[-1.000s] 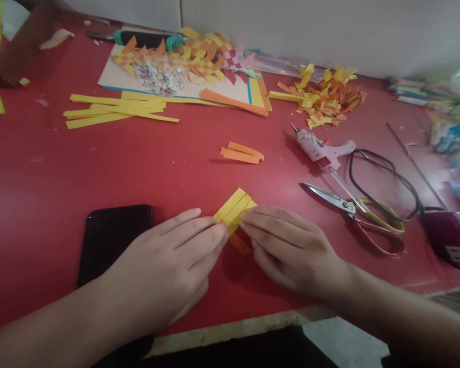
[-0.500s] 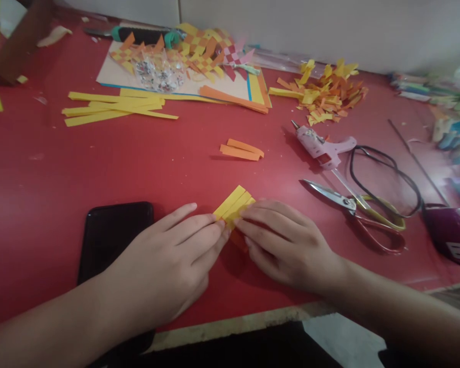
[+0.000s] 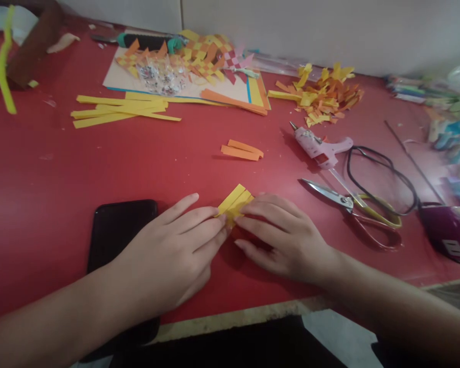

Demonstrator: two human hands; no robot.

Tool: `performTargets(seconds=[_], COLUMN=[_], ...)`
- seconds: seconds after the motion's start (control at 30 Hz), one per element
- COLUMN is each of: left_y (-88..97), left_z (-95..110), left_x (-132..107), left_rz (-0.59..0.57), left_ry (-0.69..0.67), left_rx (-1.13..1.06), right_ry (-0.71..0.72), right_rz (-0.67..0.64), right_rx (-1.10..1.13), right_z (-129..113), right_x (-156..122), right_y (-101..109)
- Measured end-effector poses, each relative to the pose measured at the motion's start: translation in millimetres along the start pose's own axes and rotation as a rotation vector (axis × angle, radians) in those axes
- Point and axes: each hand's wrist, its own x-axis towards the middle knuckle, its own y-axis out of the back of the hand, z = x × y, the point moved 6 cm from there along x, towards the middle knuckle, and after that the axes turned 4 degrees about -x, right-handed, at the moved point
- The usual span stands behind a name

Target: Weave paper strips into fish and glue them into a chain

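Yellow paper strips (image 3: 234,198), lying side by side at a slant, sit between my hands near the table's front. My left hand (image 3: 176,250) has its fingertips closed on their left edge, with the index finger raised off. On the other side, the fingers of my right hand (image 3: 283,235) bend onto the strips' right edge. My fingers cover the lower part of the strips. Under my left wrist and hand lies a black phone (image 3: 118,232). Two short orange paper strips (image 3: 241,151) rest on the table beyond my hands.
A pink glue gun (image 3: 322,145) and open-bladed scissors (image 3: 333,197) lie at the right. Long yellow strips (image 3: 118,112) are at the back left. Woven paper fish (image 3: 205,51) and googly eyes (image 3: 163,76) sit on paper sheets. Paper scraps (image 3: 325,97) are heaped nearby.
The view has shifted slightly. My right fingers have slid a little over the yellow strips, and the orange piece that showed below them is now hidden.
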Motion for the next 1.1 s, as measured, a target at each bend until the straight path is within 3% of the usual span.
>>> performTargets(seconds=[0.23, 0.47, 0.7, 0.83, 1.1], left_y=[0.3, 3.6, 13.1, 20.6, 31.9], left_z=[-3.7, -7.3, -10.4, -6.8, -13.1], left_x=[1.1, -1.0, 3.5, 3.8, 3.8], left_rz=[-0.003, 0.068, 0.146, 0.247, 0.321], left_ry=[0.013, 0.029, 0.028, -0.008, 0.132], left_rx=[-0.071, -0.096, -0.178, -0.229, -0.443], right_ry=[0.031, 0.012, -0.144, -0.277, -0.413], right_rz=[-0.138, -0.109, -0.068, -0.120, -0.165], right_rx=[0.023, 0.056, 0.313, 0.437, 0.706], right_z=[-1.1, 2.6, 6.0, 10.0, 13.6], right_x=[2.1, 2.7, 5.1, 4.8, 3.5], right_y=[-1.2, -1.2, 8.4, 13.7, 10.5])
